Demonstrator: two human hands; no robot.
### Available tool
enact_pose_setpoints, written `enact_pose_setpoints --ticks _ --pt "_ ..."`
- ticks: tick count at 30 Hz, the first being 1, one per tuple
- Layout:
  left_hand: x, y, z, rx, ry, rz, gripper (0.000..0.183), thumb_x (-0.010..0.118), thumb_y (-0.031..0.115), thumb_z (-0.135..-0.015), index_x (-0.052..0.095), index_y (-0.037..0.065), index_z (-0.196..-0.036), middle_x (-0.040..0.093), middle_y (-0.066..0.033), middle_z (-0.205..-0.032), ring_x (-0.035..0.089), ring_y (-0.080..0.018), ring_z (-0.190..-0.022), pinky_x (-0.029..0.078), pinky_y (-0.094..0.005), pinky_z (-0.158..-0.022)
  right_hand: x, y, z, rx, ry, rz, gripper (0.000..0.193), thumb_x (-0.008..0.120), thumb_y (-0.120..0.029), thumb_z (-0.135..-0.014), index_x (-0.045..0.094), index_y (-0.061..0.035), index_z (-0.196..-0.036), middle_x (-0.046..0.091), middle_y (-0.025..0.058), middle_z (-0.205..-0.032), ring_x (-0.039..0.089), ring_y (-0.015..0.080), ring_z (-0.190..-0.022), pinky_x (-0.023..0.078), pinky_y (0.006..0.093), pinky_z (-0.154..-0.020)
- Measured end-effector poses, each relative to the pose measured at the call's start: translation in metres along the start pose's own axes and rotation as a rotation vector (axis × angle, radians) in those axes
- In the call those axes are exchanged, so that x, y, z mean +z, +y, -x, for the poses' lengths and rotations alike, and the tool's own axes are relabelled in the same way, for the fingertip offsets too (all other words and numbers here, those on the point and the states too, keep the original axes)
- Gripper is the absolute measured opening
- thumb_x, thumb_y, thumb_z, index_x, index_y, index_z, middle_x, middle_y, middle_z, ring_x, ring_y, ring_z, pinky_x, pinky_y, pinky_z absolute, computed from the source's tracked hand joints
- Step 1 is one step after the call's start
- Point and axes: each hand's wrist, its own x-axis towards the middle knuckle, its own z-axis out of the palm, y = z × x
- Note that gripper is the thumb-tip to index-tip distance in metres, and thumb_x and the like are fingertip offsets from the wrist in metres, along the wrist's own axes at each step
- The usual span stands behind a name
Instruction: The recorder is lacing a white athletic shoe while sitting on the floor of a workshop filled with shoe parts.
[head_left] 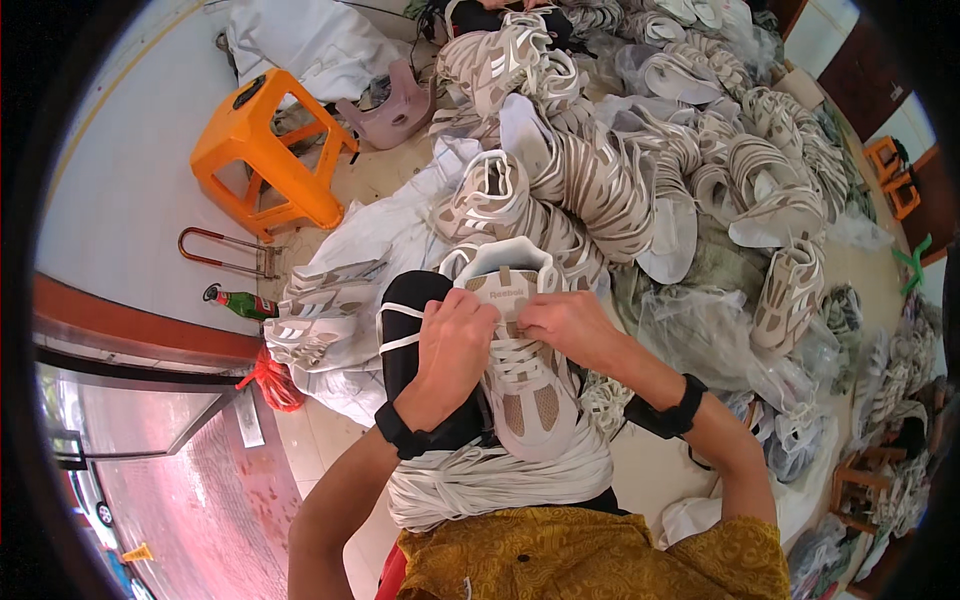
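Note:
A beige and white sneaker (pixel 533 412) rests on my lap, its toe toward me and its opening away. White laces cross its lower front. My left hand (pixel 455 338) is closed at the left edge of the tongue (pixel 500 288), and a loose white shoelace (pixel 392 310) loops out beside it over my black trouser leg. At the tongue's right edge, my right hand (pixel 568 324) pinches the upper by the eyelets; its fingertips partly hide what lies between them. A thick bundle of white laces (pixel 500 485) lies across my lap, nearer than the shoe.
Beyond my knees, a large heap of similar sneakers (pixel 600 195) covers the floor. More shoes (pixel 325 315) lie on white sacking at left, near a green bottle (pixel 240 302) and a red bag (pixel 275 380). An orange stool (pixel 265 150) lies tipped. Clear plastic (pixel 695 335) is at right.

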Motion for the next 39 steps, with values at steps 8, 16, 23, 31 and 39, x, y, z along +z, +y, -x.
enact_pose_setpoints --ticks 8,16,23,31,39 --pt "-0.002 -0.007 -0.010 0.146 -0.121 -0.078 0.007 0.058 0.006 -0.064 0.055 0.008 -0.070 0.052 -0.0041 -0.068 0.049 -0.0211 -0.072 0.036 -0.0334 -0.064 -0.007 0.007 -0.010 -0.105 -0.067 0.085 0.004 0.062 -0.014 -0.063 0.061 -0.0116 -0.066 0.054 0.0019 -0.063 0.055 0.0207 -0.059 0.044 0.0320 -0.051" --pt "0.006 0.011 -0.008 0.166 -0.024 -0.243 0.007 0.053 0.005 -0.063 0.052 0.007 -0.069 0.049 -0.0064 -0.066 0.048 -0.0225 -0.073 0.035 -0.0337 -0.066 0.004 0.001 0.000 -0.012 0.168 -0.022 0.008 0.063 -0.012 -0.061 0.057 -0.0081 -0.063 0.054 0.0033 -0.061 0.056 0.0217 -0.059 0.044 0.0323 -0.050" --pt "0.006 0.009 -0.007 0.233 0.023 -0.161 0.012 0.054 0.002 -0.059 0.055 0.003 -0.072 0.051 -0.0097 -0.069 0.049 -0.0249 -0.081 0.036 -0.0385 -0.077 0.006 -0.005 0.006 0.045 0.189 -0.027 0.006 0.058 -0.011 -0.066 0.054 -0.0072 -0.067 0.053 0.0063 -0.061 0.056 0.0246 -0.063 0.045 0.0352 -0.055" --pt "0.013 0.021 -0.005 0.104 0.071 -0.045 0.014 0.053 0.001 -0.062 0.053 0.003 -0.076 0.051 -0.0102 -0.071 0.049 -0.0254 -0.081 0.037 -0.0375 -0.078 0.016 -0.015 0.012 0.131 0.339 -0.157 0.008 0.059 -0.006 -0.063 0.054 -0.0041 -0.070 0.056 0.0092 -0.066 0.056 0.0277 -0.064 0.045 0.0364 -0.056" --pt "0.017 0.029 0.001 0.108 0.146 -0.036 0.021 0.052 0.004 -0.065 0.051 0.001 -0.086 0.053 -0.0092 -0.074 0.051 -0.0233 -0.081 0.038 -0.0353 -0.076 -0.001 -0.024 0.016 0.314 0.207 -0.297 0.012 0.058 -0.008 -0.064 0.057 -0.0047 -0.075 0.058 0.0109 -0.067 0.057 0.0279 -0.064 0.045 0.0361 -0.059"
